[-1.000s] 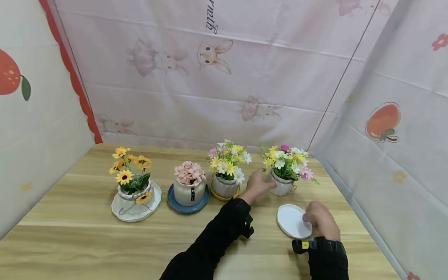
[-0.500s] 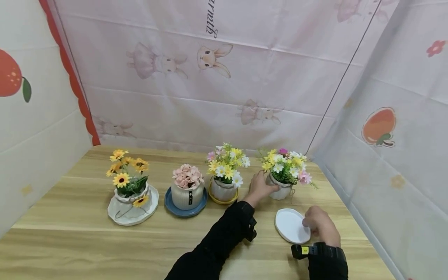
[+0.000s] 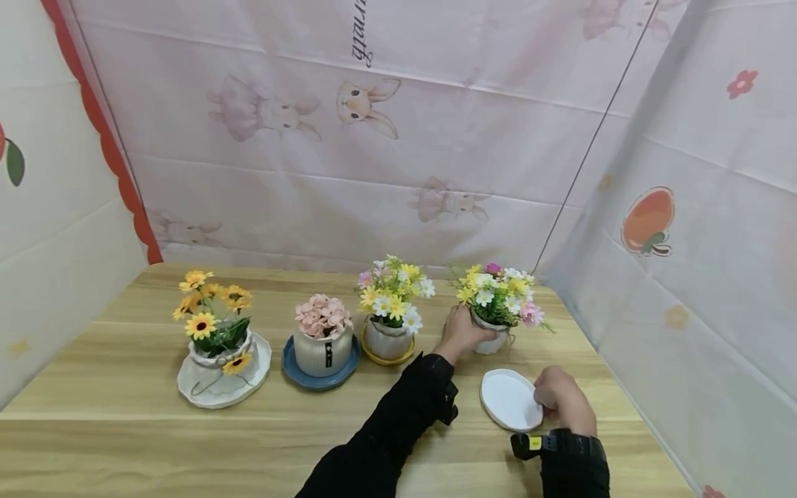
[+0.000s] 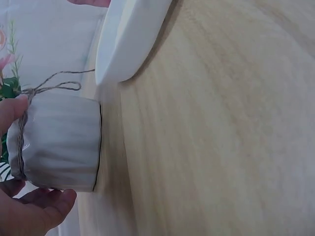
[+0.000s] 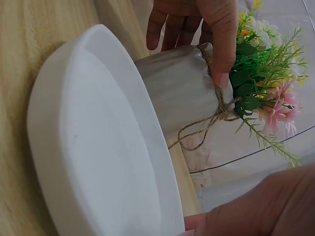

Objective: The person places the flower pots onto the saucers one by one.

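Observation:
At the right of the table stands a whitish flower pot [image 3: 494, 344] with twine tied round its neck, holding yellow, white and pink artificial flowers [image 5: 275, 93]. My left hand [image 3: 463, 333] grips this pot from its left side, thumb over the near rim and fingers behind, as the left wrist view of the pot [image 4: 64, 142] also shows. Closer to me, a shallow white saucer [image 3: 510, 400] has nothing in it. The right hand [image 3: 568, 400] pinches the saucer's right edge; in the right wrist view the saucer [image 5: 113, 147] appears tilted, with the pot just beyond.
Left of my left hand stand a daisy pot [image 3: 387, 339] on a yellow saucer, a ribbed pot of pink flowers [image 3: 322, 353] on a blue saucer [image 3: 349, 373], and a sunflower pot [image 3: 221, 349] on a white plate [image 3: 261, 360]. Printed cloth walls [image 3: 349, 173] enclose the wooden table [image 3: 156, 449].
My left hand has closed in on the twine-tied pot and now grips it. The right hand keeps its pinch on the white saucer. The head view has shifted slightly.

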The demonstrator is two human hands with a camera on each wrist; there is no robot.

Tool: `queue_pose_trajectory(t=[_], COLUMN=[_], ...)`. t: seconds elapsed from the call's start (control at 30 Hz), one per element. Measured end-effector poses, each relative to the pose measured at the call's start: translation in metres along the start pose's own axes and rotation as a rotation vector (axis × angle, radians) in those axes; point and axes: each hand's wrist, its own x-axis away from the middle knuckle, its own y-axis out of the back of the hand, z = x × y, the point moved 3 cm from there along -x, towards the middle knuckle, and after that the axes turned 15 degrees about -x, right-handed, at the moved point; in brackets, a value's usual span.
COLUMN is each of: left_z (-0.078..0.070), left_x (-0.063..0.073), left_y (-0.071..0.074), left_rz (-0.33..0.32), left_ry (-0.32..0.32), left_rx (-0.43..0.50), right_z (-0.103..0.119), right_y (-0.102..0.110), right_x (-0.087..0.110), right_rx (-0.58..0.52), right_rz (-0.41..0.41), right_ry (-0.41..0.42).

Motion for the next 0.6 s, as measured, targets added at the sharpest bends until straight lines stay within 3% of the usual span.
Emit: queue_pose_trajectory(t=[0.2, 0.6], left_z=[-0.0006, 0.0043], left_x=[-0.001, -0.0064], left_y=[0.0015, 0.0019], left_rz=[-0.025, -0.007], left_ry=[-0.005, 0.017], left_rx=[0.023, 0.021], right_z=[0.0001, 0.0037], right_y=[-0.0003, 0.0033], right_x=[-0.002, 0.0017], right_rx=[0.014, -0.009], right_rz=[-0.006, 0.009], right_ry=[0.015, 0.049])
